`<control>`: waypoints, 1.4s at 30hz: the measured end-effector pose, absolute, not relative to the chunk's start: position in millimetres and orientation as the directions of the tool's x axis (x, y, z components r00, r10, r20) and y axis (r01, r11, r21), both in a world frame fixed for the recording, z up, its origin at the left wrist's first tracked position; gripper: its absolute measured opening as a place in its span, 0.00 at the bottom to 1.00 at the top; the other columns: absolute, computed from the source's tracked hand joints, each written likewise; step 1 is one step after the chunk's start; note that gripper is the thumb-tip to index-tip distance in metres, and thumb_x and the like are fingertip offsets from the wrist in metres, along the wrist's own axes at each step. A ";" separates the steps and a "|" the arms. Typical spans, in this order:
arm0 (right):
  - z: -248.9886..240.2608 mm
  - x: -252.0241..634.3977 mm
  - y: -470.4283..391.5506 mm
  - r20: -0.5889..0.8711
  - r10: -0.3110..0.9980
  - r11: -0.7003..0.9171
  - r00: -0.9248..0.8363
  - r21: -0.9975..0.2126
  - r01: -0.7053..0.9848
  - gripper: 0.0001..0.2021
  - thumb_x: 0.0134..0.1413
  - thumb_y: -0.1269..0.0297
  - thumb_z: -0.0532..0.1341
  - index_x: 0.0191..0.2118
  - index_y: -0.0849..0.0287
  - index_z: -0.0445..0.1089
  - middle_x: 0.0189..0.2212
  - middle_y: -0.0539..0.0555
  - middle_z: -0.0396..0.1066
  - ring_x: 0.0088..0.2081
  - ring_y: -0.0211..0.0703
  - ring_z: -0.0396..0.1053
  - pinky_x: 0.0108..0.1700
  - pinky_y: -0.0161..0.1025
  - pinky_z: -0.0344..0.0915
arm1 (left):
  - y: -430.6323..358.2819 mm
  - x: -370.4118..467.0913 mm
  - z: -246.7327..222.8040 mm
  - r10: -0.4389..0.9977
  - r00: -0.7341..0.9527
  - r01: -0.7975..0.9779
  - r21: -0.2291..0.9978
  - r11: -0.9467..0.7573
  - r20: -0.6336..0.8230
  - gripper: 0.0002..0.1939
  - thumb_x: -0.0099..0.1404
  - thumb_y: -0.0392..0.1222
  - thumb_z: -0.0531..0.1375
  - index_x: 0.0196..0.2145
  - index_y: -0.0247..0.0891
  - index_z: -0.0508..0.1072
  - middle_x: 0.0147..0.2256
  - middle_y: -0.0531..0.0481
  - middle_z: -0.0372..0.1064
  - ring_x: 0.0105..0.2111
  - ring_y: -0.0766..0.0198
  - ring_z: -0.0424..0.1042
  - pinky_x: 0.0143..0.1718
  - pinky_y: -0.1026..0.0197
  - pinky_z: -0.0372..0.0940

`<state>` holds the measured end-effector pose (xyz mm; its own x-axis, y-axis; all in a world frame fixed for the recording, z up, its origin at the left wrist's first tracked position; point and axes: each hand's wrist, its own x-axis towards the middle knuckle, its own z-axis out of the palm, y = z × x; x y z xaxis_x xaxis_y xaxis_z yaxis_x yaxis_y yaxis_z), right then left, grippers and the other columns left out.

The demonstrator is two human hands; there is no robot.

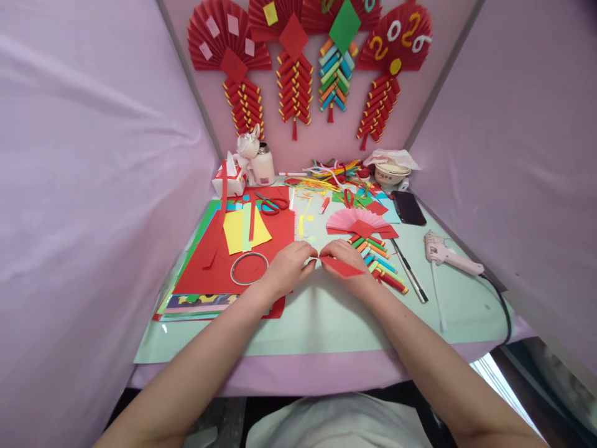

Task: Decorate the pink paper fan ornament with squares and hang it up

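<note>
My right hand (347,252) pinches a narrow piece of red paper (344,267), which sticks out to the right below the fingers. My left hand (295,264) meets it fingertip to fingertip, its thumb and fingers closed at the paper's left end. A small pale bit shows between the fingertips, too small to name. Just beyond my right hand lies a pink paper fan (357,218), with a string of coloured paper rolls (382,264) below it, partly covered by that hand. Left of my left hand, a silver ring (249,269) rests on red paper sheets (280,236).
A pen (410,274), a hot glue gun (452,255) with a cord, and a dark phone (409,208) lie at the right. Scissors (273,204), a yellow sheet (242,230), a tissue box (229,180) and a white jar (263,165) are at the left. Paper scraps lie at the back.
</note>
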<state>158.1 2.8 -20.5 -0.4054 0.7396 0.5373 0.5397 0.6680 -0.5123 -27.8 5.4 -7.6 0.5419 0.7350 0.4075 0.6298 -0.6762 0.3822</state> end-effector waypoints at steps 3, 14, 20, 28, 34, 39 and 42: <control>-26.3 155.5 -0.4 0.552 0.698 0.701 -0.455 -0.399 0.591 0.06 0.58 0.71 0.55 0.34 0.57 0.68 0.32 0.56 0.71 0.38 0.46 0.65 0.40 0.41 0.60 | 6.0 -30.2 -15.6 0.691 0.575 0.659 0.253 -0.709 0.438 0.06 0.65 0.35 0.53 0.35 0.37 0.70 0.34 0.46 0.70 0.37 0.60 0.68 0.38 0.60 0.62; -44.4 149.2 -12.8 0.448 0.679 0.657 -0.582 -0.018 0.753 0.09 0.55 0.76 0.55 0.27 0.60 0.67 0.27 0.55 0.67 0.32 0.45 0.58 0.33 0.40 0.53 | -4.1 -28.3 -29.7 0.667 0.681 0.700 -0.005 -0.714 0.302 0.08 0.64 0.31 0.53 0.31 0.35 0.71 0.32 0.45 0.69 0.34 0.58 0.65 0.34 0.57 0.62; -37.2 147.9 -18.6 0.354 0.764 0.628 -0.540 -0.215 0.748 0.06 0.57 0.74 0.57 0.31 0.60 0.69 0.29 0.55 0.68 0.36 0.45 0.59 0.36 0.39 0.57 | -6.1 -28.4 -29.6 0.752 0.623 0.730 0.186 -0.658 0.215 0.07 0.63 0.31 0.54 0.32 0.35 0.73 0.34 0.46 0.69 0.37 0.59 0.66 0.39 0.59 0.64; -26.4 148.6 -21.0 0.214 0.831 0.557 -0.514 -0.324 0.765 0.07 0.56 0.76 0.57 0.34 0.61 0.71 0.32 0.55 0.69 0.38 0.45 0.61 0.39 0.38 0.60 | -12.9 -30.6 -21.0 0.776 0.612 0.717 0.307 -0.625 0.153 0.11 0.64 0.33 0.53 0.36 0.35 0.76 0.37 0.45 0.69 0.40 0.59 0.67 0.42 0.58 0.65; -34.7 155.6 -22.2 0.260 0.811 0.585 -0.524 -0.381 0.716 0.06 0.58 0.70 0.59 0.39 0.59 0.74 0.34 0.55 0.69 0.40 0.45 0.62 0.41 0.38 0.61 | -18.1 -30.9 -22.6 0.808 0.563 0.732 0.348 -0.586 0.175 0.11 0.64 0.34 0.53 0.36 0.36 0.76 0.37 0.46 0.69 0.39 0.60 0.67 0.42 0.59 0.64; -36.1 162.0 -23.5 0.256 0.822 0.566 -0.508 -0.458 0.685 0.07 0.58 0.67 0.60 0.40 0.58 0.74 0.35 0.55 0.70 0.41 0.45 0.63 0.43 0.40 0.62 | -23.5 -29.7 -21.0 0.822 0.545 0.745 0.354 -0.565 0.166 0.12 0.65 0.36 0.53 0.39 0.36 0.77 0.38 0.45 0.69 0.39 0.59 0.66 0.42 0.58 0.64; -32.7 163.1 -22.2 0.226 0.838 0.537 -0.496 -0.500 0.680 0.07 0.59 0.69 0.59 0.39 0.58 0.75 0.35 0.55 0.70 0.41 0.45 0.64 0.44 0.40 0.61 | -25.8 -29.6 -19.6 0.829 0.534 0.754 0.349 -0.556 0.167 0.13 0.67 0.38 0.53 0.39 0.37 0.77 0.38 0.45 0.69 0.40 0.58 0.64 0.43 0.57 0.63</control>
